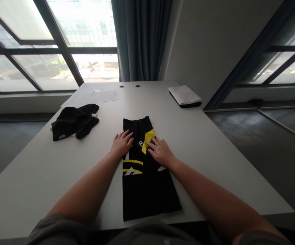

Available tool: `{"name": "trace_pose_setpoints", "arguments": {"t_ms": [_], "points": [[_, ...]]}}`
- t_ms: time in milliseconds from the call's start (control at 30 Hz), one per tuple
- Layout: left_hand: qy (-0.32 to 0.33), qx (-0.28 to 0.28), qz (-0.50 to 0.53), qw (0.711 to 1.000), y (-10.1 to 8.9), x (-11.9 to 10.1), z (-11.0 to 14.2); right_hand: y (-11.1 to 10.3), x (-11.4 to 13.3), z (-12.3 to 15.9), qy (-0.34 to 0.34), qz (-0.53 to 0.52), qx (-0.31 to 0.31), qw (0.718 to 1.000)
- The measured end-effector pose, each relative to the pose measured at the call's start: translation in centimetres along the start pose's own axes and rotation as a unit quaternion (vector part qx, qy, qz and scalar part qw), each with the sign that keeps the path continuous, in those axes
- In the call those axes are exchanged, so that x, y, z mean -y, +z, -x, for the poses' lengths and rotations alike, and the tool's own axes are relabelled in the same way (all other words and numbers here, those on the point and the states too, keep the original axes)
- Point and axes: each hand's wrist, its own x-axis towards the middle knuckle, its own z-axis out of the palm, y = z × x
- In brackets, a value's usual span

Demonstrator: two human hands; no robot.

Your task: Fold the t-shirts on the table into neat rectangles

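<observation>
A black garment with yellow and white markings (143,183) lies folded into a long strip on the white table (213,149), running away from me. My left hand (121,143) lies flat on its left edge, fingers stretched out. My right hand (160,150) rests flat on the garment's right side, fingertips on the yellow patch. Neither hand grips anything.
A crumpled black garment (74,121) sits at the table's left. Paper sheets (92,96) lie at the far left by the window. A folded white and dark item (184,95) lies at the far right. Two cable holes (129,86) are near the far edge.
</observation>
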Motion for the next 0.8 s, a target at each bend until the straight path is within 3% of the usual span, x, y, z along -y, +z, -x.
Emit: {"name": "trace_pose_setpoints", "arguments": {"t_ms": [100, 200, 300, 400, 533, 667, 800], "points": [[-0.055, -0.004, 0.0, 0.998, 0.6, 1.2, -4.3, -0.1, -0.9, -7.0, 0.067, 0.026, 0.006, 0.997], [-0.084, -0.007, -0.007, 0.996, 1.0, 2.7, -7.0, -0.3, -2.2, -12.1, 0.142, 0.008, 0.001, 0.99], [-0.109, -0.013, -0.013, 0.994, 1.1, 4.1, -9.3, -0.5, -3.7, -16.0, 0.199, -0.011, -0.051, 0.979], [-0.133, -0.024, -0.01, 0.991, 1.2, 5.1, -11.7, -0.4, -5.3, -19.2, 0.206, -0.021, -0.113, 0.972], [-0.149, -0.056, 0.002, 0.987, 1.3, 5.9, -14.7, 0.0, -7.4, -22.2, 0.18, -0.052, -0.153, 0.97], [-0.158, -0.11, 0.025, 0.981, 1.1, 6.5, -16.4, 0.1, -8.5, -23.1, 0.13, -0.133, -0.185, 0.965], [-0.168, -0.138, 0.119, 0.969, 0.9, 7.0, -16.6, -0.2, -8.4, -22.3, 0.079, -0.303, -0.225, 0.923]]}}
